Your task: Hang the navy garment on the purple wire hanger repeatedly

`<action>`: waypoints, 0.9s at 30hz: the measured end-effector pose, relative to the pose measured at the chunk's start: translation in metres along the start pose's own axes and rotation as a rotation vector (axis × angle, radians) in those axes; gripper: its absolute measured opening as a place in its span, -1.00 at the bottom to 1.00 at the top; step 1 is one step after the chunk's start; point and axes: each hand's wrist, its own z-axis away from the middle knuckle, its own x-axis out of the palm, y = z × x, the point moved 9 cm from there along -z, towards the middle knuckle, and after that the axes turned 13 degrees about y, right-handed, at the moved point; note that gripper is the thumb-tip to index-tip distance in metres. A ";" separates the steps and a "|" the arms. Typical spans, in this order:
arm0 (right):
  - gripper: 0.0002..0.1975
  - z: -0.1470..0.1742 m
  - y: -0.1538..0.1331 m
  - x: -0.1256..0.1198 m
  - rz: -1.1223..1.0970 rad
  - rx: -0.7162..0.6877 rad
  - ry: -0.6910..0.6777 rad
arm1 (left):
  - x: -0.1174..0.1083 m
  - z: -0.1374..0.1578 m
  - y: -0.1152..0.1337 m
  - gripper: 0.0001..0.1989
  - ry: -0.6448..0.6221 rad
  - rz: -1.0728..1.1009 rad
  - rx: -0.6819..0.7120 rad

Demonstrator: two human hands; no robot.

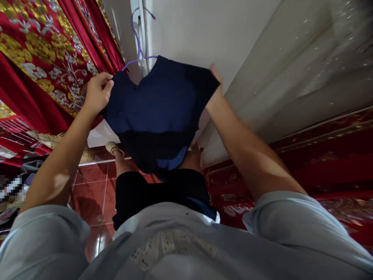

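A dark navy, sleeveless-looking top (157,101) with a notched neckline hangs on a thin purple wire hanger (140,52) in front of me. My left hand (98,92) pinches the garment's left shoulder between thumb and fingers. At the opposite shoulder, my right hand (215,87) is partly behind the cloth, with a fingertip showing above the edge; most of its fingers are hidden. The hanger's hook rises above the neckline beside a pale vertical edge. The garment's lower part drapes down toward my black shorts (163,194).
Red cloth (43,50) with gold and silver embroidery hangs at the left. Sheer whitish fabric (305,77) hangs at the right, above red decorated cloth (320,167). A white wall (201,31) stands ahead. Below are red floor tiles (90,198) and my beige clog (113,147).
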 end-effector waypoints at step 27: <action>-0.11 0.089 -0.041 0.094 0.410 -0.377 -0.153 | 0.103 0.049 0.118 -0.59 -0.281 0.409 0.107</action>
